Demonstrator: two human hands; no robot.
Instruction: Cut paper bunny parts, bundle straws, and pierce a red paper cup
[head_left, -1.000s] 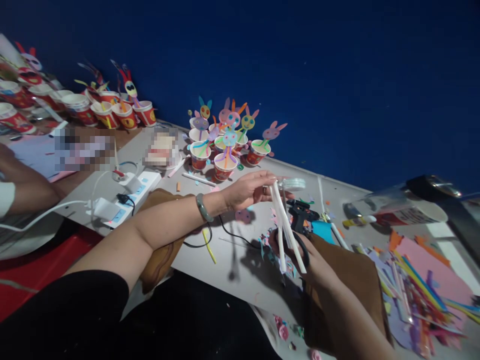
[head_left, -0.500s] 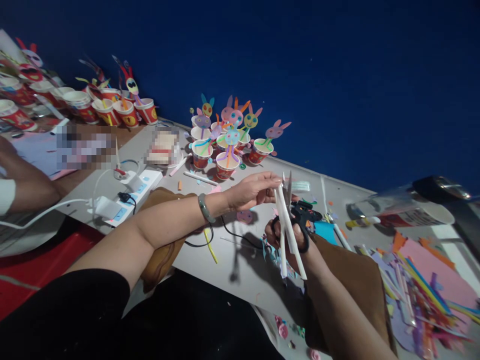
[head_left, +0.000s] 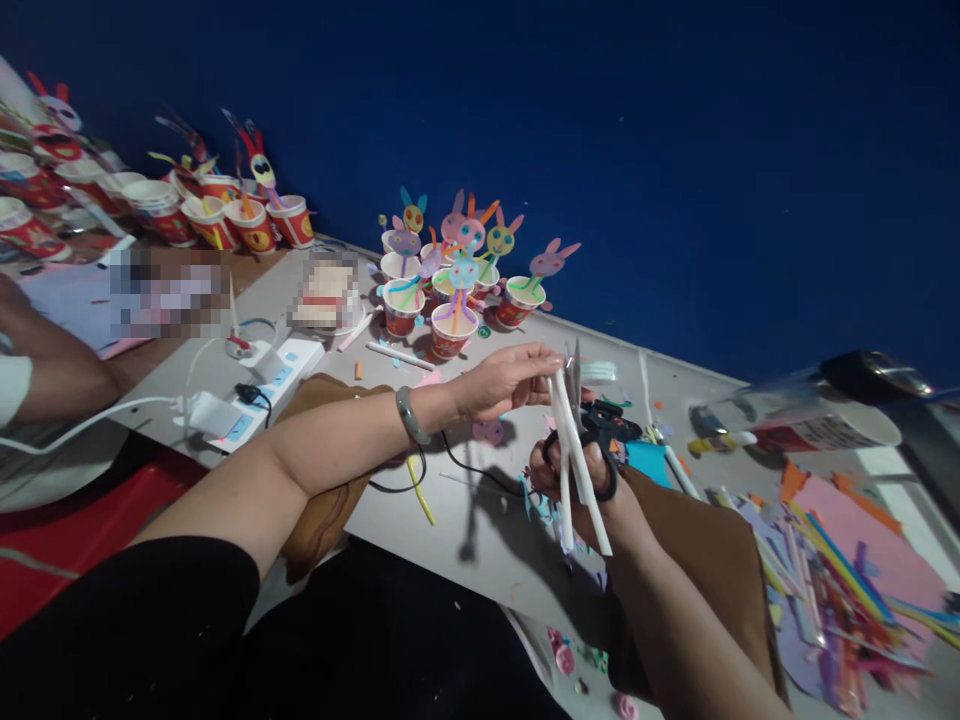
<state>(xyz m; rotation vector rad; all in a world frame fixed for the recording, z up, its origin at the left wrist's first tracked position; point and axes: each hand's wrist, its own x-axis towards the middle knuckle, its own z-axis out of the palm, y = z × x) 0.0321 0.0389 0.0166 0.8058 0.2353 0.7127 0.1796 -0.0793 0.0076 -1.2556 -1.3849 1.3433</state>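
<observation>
And here the white strips (head_left: 577, 450) are pinched at their top ends by the left hand (head_left: 514, 380), the lower ends left loose toward five and six o'clock. The scissors (head_left: 575, 368) are gripped by the right hand (head_left: 597, 468), fingers hooked into the black loops, blades aimed at twelve o'clock. Very tight quarters! The blades are seen just beside the left fingertips; whether the strips are touched by the steel cannot be told.

What could be spoiled? A fingertip could be nicked if the blades were closed while tilted toward nine o'clock. A ragged or slanted cut could be caused by the dangling ends, since they are held only at the top and could be swung aside. Should the pinch be slackened, the bunch could be spilled onto the scraps (head_left: 541, 505) below, at seven o'clock.

And the elbow room: a black tool (head_left: 611, 428) is parked at two o'clock from the strips, close enough to be knocked by a wide swing of the right wrist. At nine o'clock a black cable (head_left: 480, 470) is laid across the table (head_left: 450, 540), where it could be snagged. The figure cups (head_left: 454, 342) are grouped at ten o'clock, safely apart.
</observation>
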